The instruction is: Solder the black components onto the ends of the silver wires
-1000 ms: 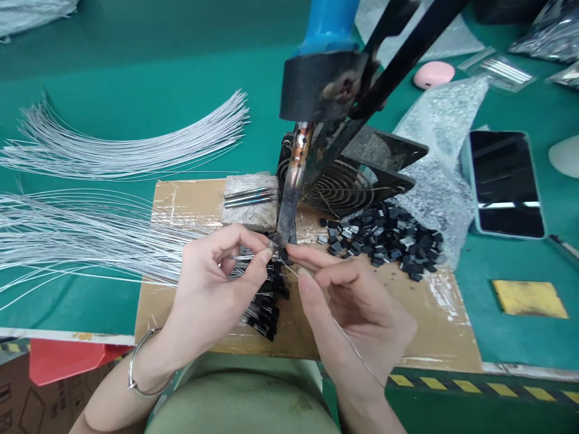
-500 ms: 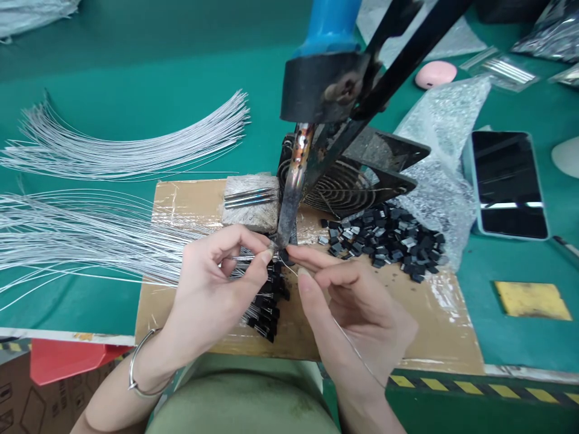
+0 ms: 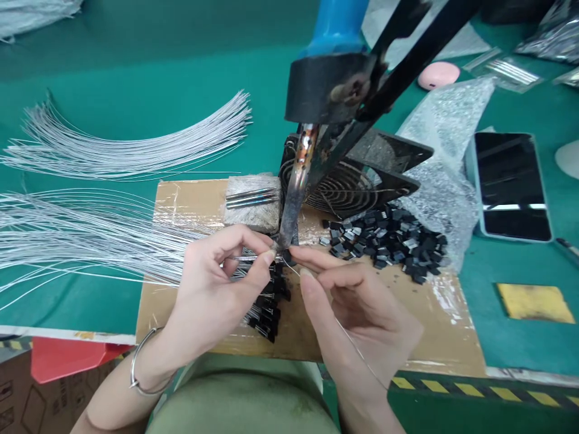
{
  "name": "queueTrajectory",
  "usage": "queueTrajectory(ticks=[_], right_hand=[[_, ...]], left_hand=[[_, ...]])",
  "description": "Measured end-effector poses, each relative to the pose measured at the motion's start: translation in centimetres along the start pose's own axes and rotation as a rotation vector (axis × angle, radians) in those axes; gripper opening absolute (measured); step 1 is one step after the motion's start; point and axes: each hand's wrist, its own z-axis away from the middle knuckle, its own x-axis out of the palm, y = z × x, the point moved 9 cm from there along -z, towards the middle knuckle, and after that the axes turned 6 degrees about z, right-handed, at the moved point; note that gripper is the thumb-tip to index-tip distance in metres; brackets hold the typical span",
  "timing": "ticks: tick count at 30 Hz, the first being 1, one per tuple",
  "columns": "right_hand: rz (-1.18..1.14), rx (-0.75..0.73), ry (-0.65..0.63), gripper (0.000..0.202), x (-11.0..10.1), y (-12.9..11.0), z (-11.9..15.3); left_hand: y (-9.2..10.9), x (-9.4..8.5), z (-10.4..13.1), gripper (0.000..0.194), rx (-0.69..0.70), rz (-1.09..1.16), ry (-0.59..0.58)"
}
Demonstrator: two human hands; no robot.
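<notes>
My left hand (image 3: 221,295) is closed in a pinch just left of the soldering iron's tip (image 3: 286,232). A thin grey wire (image 3: 248,258) runs into that pinch; the wire's end is too small and covered to make out. My right hand (image 3: 362,307), also closed, pinches a strand of solder wire (image 3: 357,348) between thumb and fingers. The strand bends up to the iron's tip and trails back across my palm. Below the tip, black connectors (image 3: 266,319) on wires lie in a row, partly hidden by my left hand.
A loose bundle of wires (image 3: 81,235) spreads left, with another bundle (image 3: 149,154) behind. Black plastic housings (image 3: 389,241) are heaped on the cardboard (image 3: 434,337). A fan (image 3: 344,187) stands behind the iron. Right lie a phone (image 3: 513,187) and yellow sponge (image 3: 536,302).
The whole view has shifted slightly, so things appear a little farther right. Both hands keep their pinches at the iron's tip, with no clear change in what they hold.
</notes>
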Motion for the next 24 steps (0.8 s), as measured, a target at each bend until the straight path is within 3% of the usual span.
queueTrajectory(ticks=[24], right_hand=[[0.031, -0.018, -0.012, 0.019, 0.19, 0.07, 0.01]], left_hand=[[0.17, -0.1, -0.02, 0.013, 0.026, -0.051, 0.026]])
